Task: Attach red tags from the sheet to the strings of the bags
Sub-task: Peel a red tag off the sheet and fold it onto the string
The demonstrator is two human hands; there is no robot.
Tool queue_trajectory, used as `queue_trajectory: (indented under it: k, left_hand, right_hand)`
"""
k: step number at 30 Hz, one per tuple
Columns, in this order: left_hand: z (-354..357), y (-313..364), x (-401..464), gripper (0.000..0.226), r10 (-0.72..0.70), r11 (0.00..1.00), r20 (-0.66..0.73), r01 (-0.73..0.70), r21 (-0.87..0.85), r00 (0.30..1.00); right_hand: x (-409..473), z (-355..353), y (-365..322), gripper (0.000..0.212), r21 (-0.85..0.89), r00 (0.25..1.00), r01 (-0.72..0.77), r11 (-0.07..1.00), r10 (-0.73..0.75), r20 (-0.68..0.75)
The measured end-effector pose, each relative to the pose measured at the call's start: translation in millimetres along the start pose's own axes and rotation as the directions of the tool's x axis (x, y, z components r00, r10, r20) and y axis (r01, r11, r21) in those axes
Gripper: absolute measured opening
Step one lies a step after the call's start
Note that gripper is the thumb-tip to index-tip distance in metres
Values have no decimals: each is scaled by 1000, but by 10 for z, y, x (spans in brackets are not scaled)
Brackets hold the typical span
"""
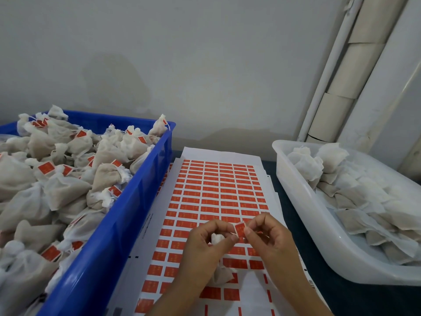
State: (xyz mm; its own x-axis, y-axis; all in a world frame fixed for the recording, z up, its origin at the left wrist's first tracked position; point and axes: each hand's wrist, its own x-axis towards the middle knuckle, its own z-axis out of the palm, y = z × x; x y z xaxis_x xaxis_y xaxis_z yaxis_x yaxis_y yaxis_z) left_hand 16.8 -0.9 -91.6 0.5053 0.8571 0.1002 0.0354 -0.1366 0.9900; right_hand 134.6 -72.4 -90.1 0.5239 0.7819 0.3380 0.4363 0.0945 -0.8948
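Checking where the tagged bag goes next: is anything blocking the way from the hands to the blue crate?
Nothing visible does. The left hand and right hand hold the bag and red tag above the sheet; the blue crate lies open-topped alongside.

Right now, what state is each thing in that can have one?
Left hand: grip on a bag.
Right hand: pinching a red tag.
Sticker sheet: flat, lower rows partly peeled.
Blue crate: heaped with tagged bags.
White tub: holds bags; no tags visible.
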Motion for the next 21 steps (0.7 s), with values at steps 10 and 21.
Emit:
queue_trajectory:
  k: [10, 21]
  left_hand:
    - [5, 7, -1, 10, 8, 995, 15, -6, -100, 1000]
    - [8, -46, 5, 9, 16, 1000, -20, -16, 6, 1000]
  right_hand:
    - [-8, 30, -1, 12, 10, 999, 19, 1000, -18, -43]
    - [-14, 34, -25, 28, 108, 995, -39, 993, 48, -86]
